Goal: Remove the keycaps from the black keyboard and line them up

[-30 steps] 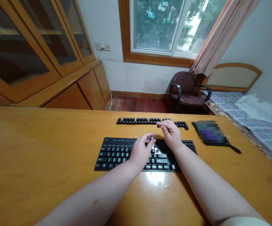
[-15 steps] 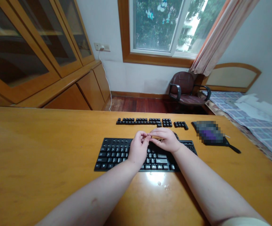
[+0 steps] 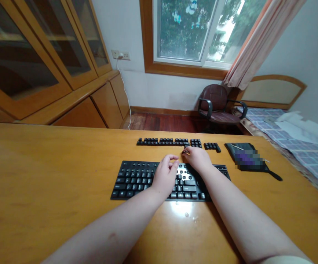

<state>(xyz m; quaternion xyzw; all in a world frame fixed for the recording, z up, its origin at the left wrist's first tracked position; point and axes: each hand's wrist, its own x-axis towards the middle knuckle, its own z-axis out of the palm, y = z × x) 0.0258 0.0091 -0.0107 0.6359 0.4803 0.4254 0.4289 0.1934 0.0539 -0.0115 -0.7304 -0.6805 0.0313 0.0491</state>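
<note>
A black keyboard [image 3: 147, 179] lies on a honey-yellow wooden desk [image 3: 51, 176], a pale patch showing among its dark keys, with a row of loose black keycaps [image 3: 164, 141] beyond it. A black pouch [image 3: 244, 156] sits to the right, partly blurred in purple and grey. Glass-fronted cabinets [image 3: 37, 55] wear the same orange-brown wood as the window frame [image 3: 147, 40]. A maroon chair [image 3: 216, 104] stands on dark red floorboards beside a peach curtain [image 3: 258, 40], against white walls. The bed [image 3: 299, 146] carries a blue-and-white checked cover. Green leaves fill the window.
</note>
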